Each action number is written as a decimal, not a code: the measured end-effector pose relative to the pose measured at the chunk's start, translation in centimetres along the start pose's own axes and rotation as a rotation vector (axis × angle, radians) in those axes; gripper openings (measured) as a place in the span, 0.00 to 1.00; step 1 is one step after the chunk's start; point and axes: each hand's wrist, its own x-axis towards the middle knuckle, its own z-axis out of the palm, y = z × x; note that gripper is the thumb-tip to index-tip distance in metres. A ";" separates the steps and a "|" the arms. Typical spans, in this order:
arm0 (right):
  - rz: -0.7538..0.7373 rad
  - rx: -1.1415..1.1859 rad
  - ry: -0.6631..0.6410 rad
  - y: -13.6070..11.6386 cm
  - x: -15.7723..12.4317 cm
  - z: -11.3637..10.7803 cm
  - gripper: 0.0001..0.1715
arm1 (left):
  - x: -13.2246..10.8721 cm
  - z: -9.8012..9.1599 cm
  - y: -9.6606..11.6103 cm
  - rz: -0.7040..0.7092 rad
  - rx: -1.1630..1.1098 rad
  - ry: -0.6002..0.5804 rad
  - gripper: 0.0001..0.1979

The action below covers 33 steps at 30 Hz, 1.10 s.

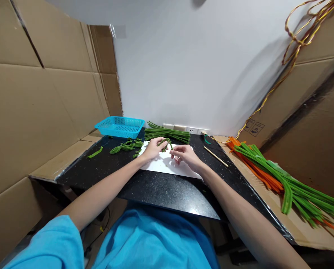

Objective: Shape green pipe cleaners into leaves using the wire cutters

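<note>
My left hand (pixel 154 148) and my right hand (pixel 185 154) meet over a white sheet (pixel 167 167) on the black speckled table (pixel 161 190). Both pinch one dark green pipe cleaner (pixel 167 142), which arches between them in a bent loop. The left fingers grip its left end, the right fingers its right end. Just left of my hands lie several bent green pipe-cleaner pieces (pixel 127 146). A bundle of straight dark green pipe cleaners (pixel 167 133) lies behind my hands.
A blue plastic basket (pixel 119 126) sits at the back left. A thin wooden stick (pixel 215 156) lies to the right. Light green and orange pipe cleaners (pixel 281 178) are piled on cardboard at right. Cardboard walls stand on both sides, and one green piece (pixel 95 152) lies at left.
</note>
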 end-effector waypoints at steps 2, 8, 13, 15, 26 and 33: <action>-0.003 -0.020 0.000 0.1 0.1 -0.1 0.26 | 0.0 0.0 -0.1 0.017 0.017 0.000 0.15; -0.066 -0.151 0.107 0.5 0.4 -0.9 0.28 | 0.2 -0.3 -1.0 0.012 0.015 0.011 0.18; -0.081 -0.219 0.149 0.1 0.4 -2.0 0.23 | 0.2 -0.7 -1.2 -0.013 0.001 -0.054 0.18; -0.046 -0.209 0.104 -0.1 0.3 -2.3 0.24 | 0.1 -0.6 -1.2 -0.019 -0.005 -0.085 0.17; 0.018 0.036 0.039 -0.5 0.0 -1.8 0.28 | -0.2 -0.2 -0.6 -0.051 -0.014 -0.175 0.18; 0.022 0.154 0.068 -0.4 0.0 -1.8 0.26 | -0.5 0.3 -0.8 -0.058 -0.036 -0.224 0.21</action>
